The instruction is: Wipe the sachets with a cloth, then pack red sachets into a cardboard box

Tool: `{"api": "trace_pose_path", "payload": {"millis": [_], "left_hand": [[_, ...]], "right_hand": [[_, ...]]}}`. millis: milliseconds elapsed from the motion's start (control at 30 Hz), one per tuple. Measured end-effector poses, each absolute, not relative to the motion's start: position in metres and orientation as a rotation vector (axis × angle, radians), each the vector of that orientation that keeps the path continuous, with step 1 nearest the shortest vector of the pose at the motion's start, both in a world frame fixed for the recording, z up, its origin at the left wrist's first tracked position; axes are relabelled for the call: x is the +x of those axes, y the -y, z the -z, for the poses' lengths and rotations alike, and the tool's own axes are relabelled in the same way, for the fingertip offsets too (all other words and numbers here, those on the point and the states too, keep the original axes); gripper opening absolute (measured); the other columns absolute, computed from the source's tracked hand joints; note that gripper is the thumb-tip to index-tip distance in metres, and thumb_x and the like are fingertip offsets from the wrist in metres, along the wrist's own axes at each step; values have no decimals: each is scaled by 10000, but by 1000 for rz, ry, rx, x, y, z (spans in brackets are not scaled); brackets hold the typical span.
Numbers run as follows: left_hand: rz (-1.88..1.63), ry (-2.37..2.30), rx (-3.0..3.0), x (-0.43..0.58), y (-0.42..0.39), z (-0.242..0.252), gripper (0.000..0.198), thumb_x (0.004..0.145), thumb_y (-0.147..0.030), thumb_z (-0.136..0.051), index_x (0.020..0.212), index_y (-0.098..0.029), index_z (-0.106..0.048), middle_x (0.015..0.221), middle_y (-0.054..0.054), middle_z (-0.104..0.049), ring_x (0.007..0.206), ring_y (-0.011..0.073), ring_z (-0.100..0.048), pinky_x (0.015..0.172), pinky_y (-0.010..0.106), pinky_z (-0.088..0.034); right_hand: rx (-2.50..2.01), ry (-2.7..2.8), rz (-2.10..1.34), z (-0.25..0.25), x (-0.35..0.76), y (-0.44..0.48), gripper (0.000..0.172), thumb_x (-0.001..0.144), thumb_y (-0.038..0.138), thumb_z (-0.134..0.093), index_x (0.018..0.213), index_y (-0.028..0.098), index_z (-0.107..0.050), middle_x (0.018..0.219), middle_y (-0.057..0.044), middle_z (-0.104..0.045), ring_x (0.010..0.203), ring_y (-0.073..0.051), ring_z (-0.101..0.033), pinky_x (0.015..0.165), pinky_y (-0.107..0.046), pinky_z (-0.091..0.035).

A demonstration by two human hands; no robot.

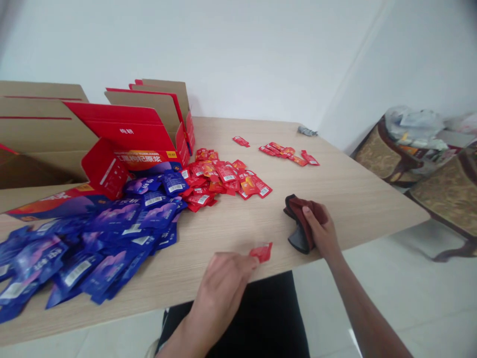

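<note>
My left hand [225, 283] pinches a small red sachet [263, 252] by one end, just above the table's front edge. The sachet is slightly blurred. To its right, my right hand [323, 229] grips a dark brown and black folded item [302, 226], thumb on its near face. It looks like a soft pouch, though I cannot tell its exact kind. Beyond both hands lies a pile of red sachets [225, 176]. Farther back and right, several more red sachets [283, 150] lie in a loose row, with a single red sachet [241, 141] beside them.
Larger blue-purple pouches [122, 223] are heaped on the table [231, 228] at left. Behind them stand open red cardboard boxes [122, 122]. A crumpled grey wrapper [307, 131] lies by the far corner. Patterned chairs [449, 194] stand at right, one holding plastic bags [413, 122].
</note>
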State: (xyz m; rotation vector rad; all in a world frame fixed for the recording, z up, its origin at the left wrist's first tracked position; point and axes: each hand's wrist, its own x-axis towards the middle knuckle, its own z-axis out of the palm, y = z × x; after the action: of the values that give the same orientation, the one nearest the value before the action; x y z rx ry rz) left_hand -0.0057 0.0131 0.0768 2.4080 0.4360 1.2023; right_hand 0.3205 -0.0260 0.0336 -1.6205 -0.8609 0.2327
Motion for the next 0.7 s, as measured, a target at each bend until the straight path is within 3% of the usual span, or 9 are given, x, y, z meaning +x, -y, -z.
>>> {"api": "trace_pose_path", "payload": {"millis": [233, 367, 533, 700], "left_hand": [[-642, -771, 2320, 26, -72, -107, 168, 1060, -237, -525, 1106, -229, -687, 1016, -1, -779, 883, 158, -730, 762, 248, -534], [-488, -866, 2443, 48, -100, -87, 179, 1019, -169, -554, 1105, -181, -710, 1042, 57, -781, 967, 215, -735, 872, 323, -550], [-534, -980, 2548, 57, -81, -78, 349, 1014, -187, -586, 1358, -147, -629, 1419, 174, -603, 1289, 322, -565, 1099, 518, -444], [-486, -825, 2770, 39, -9, -73, 510, 981, -397, -673, 1462, -267, -564, 1384, 114, -593, 1167, 319, -572, 981, 502, -520]], "right_hand": [[-1574, 855, -236, -30, 322, 26, 470, 882, 620, -715, 1175, 253, -703, 1115, -60, -762, 1042, -294, -690, 961, -463, -538], [-1633, 868, -207, -31, 323, 27, 461, 887, 614, -714, 1165, 246, -704, 1122, -59, -762, 1046, -286, -687, 985, -468, -514], [-1667, 872, -206, -34, 321, 27, 436, 897, 622, -702, 1133, 255, -708, 1110, -52, -763, 1041, -284, -693, 968, -453, -505], [-1643, 879, -230, -35, 320, 27, 444, 896, 623, -703, 1140, 252, -702, 1113, -56, -760, 1046, -285, -691, 952, -443, -512]]}}
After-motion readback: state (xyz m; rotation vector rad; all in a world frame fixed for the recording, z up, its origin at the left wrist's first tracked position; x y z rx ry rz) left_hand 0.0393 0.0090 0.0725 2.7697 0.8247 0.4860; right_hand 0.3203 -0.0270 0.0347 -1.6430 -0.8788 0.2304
